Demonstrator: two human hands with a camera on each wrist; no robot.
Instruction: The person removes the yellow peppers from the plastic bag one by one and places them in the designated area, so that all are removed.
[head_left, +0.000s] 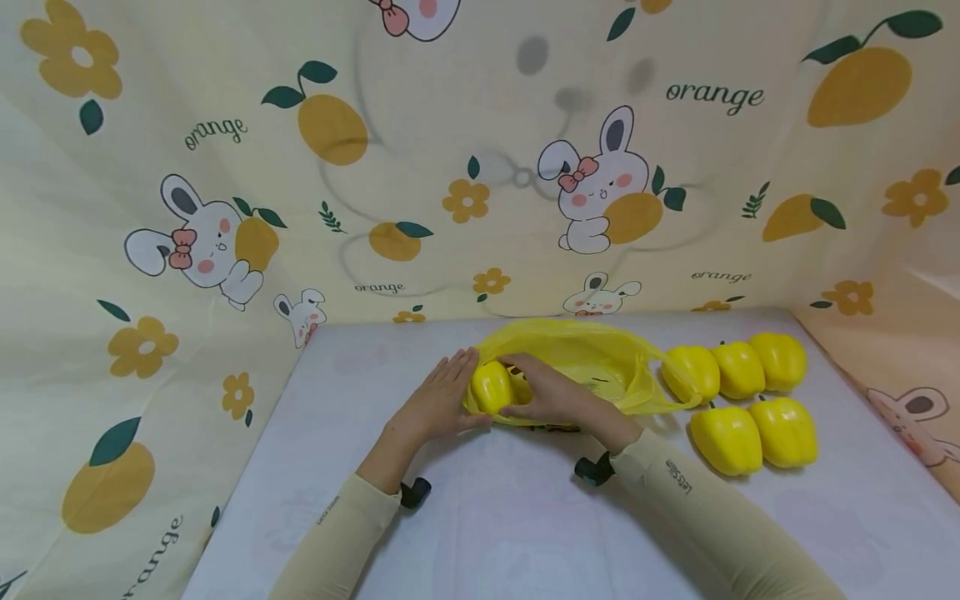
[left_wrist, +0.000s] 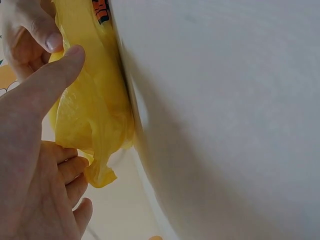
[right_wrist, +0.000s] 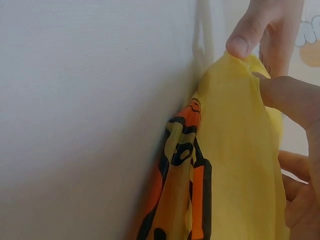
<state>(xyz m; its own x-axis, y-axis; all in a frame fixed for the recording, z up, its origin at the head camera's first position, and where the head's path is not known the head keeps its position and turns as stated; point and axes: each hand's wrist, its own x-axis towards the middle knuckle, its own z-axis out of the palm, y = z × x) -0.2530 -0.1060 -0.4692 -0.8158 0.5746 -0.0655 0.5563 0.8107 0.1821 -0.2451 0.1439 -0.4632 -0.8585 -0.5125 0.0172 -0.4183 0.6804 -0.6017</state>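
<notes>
A yellow plastic bag lies on the table with its mouth spread, dark and orange print showing on its near side in the right wrist view. In the bag's left end is a yellow bell pepper. My right hand reaches into the mouth and grips this pepper from the right, thumb in front and fingers behind. On the left, my left hand holds the bag's end around the pepper. The left wrist view shows its thumb on one side of the plastic and its fingers on the other.
Several more yellow bell peppers stand in two rows to the right of the bag, the back row's left one partly behind a bag handle. A pale cloth covers the table. Printed rabbit-and-orange cloth hangs behind and at both sides.
</notes>
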